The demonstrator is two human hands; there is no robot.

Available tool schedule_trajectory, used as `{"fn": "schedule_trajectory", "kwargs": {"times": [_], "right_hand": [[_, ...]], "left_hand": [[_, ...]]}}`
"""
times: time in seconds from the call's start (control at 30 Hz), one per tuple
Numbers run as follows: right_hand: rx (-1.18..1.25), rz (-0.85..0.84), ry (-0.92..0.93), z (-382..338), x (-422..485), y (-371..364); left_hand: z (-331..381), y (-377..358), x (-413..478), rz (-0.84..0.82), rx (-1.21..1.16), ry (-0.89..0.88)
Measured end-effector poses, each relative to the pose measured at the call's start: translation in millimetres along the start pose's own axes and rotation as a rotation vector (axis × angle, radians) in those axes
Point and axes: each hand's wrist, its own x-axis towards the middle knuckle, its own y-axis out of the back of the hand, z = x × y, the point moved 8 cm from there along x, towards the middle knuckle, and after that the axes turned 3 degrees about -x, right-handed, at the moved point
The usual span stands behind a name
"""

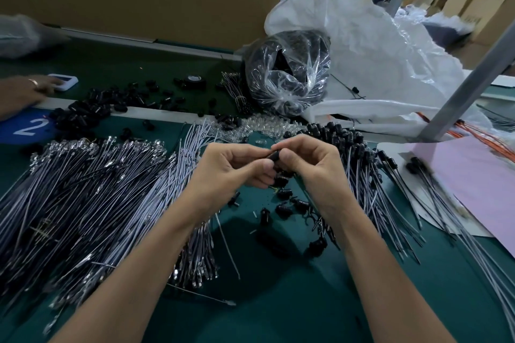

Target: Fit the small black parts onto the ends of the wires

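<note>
Black part (pixel 274 155) — fingers of left hand (pixel 223 167) and right hand (pixel 315 167) clamped on it, forearms converging

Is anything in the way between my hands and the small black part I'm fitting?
Nothing visible does. The left hand and right hand both pinch the small black part between them. Whether a wire end meets it is hidden inside the grip.

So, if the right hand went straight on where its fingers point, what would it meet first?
Probably the left hand: the right hand points left at it, and both pinch one black part. Depth looks equal, but one view cannot confirm.
</note>
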Motion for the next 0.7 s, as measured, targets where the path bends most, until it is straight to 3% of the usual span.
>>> {"fn": "schedule_trajectory", "kwargs": {"times": [0.13, 0.23, 0.33, 0.47, 0.6, 0.7], "right_hand": [[0.214, -0.061, -0.028, -15, -1, 11], [0.552, -0.012, 0.016, -37, -4, 45], [0.571, 0.126, 0.05, -50, -12, 91], [0.073, 0.316, -0.028, -52, -14, 142], [-0.604, 0.368, -0.124, -34, -4, 148], [-0.871, 0.399, -0.151, -20, 2, 143]], "left_hand": [[3, -8, -1, -0.068, -0.105, 0.035], [4, 12, -1, 0.114, -0.075, 0.025], [3, 30, -2, 0.305, -0.069, -0.004], [0, 40, -3, 0.415, -0.063, -0.004], [0, 42, -3, 0.444, -0.067, -0.013], [-1, 44, -3, 0.453, -0.072, -0.023]]}}
